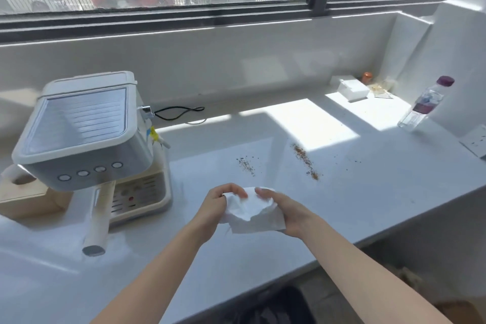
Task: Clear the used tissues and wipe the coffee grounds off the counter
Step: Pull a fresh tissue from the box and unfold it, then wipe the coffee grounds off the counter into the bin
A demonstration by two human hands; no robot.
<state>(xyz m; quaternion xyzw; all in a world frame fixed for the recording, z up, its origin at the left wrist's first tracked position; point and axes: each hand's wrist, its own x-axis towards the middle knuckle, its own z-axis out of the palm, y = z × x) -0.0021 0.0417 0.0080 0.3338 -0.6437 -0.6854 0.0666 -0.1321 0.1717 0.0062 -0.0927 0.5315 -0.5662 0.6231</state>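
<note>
Fingers (234,190) of the left hand (215,208) and of the right hand (286,214) are curled round a crumpled white paper tissue (252,216), which is held between both hands just above the front part of the pale grey stone counter (368,187). Beyond the hands, a dark speckled patch of coffee grounds (247,164) is seen on the counter, and to its right a longer brown line of grounds (306,162), with loose specks scattered further right. A cream and silver espresso machine (86,134) stands to the left. Far back at the right, a clear plastic bottle with a purple cap (423,105) is set near the wall.

Grounds could be smeared, or swept over the front edge onto the floor, if the loosely bunched tissue were dragged toward the body. The outlying specks could easily be missed.
</note>
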